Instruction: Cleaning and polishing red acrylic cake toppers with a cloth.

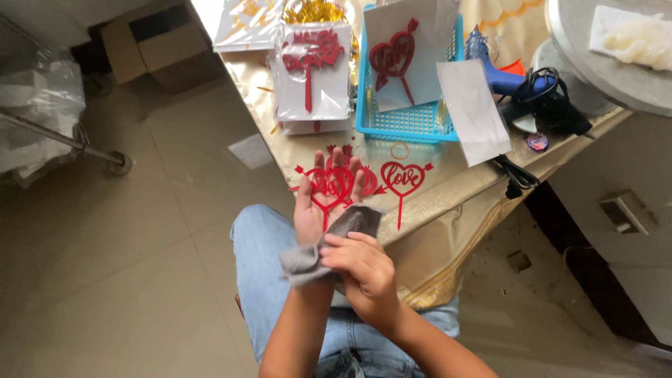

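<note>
The left hand lay palm up with its fingers spread and nearly straight, and a flat red plastic heart-shaped cake topper with an arrow through it and a thin stake rested across the palm, supported rather than pinched. The right hand was closed on a crumpled grey cloth, whose free end draped over the heel of the left palm and touched the lower part of the topper's stake.

The step looked like wiping the topper. To do it well, the open palm needed to stay flat under the whole heart, because the cut-out lettering and the arrow ends seemed thin and likely to snap if bent. Light strokes along the stake and outward over the heart would probably suit better than scrubbing across the fine lettering, where the cloth could snag. A thumb laid on one edge would have kept the piece from sliding off.

Just beyond the left fingertips, a second red heart topper with looped lettering lay on the gold-covered tabletop. Farther back stood a blue plastic mesh basket holding white cards, a stack of white-backed packaged toppers, a blue glue gun, and black scissors near the tabletop's edge.
</note>
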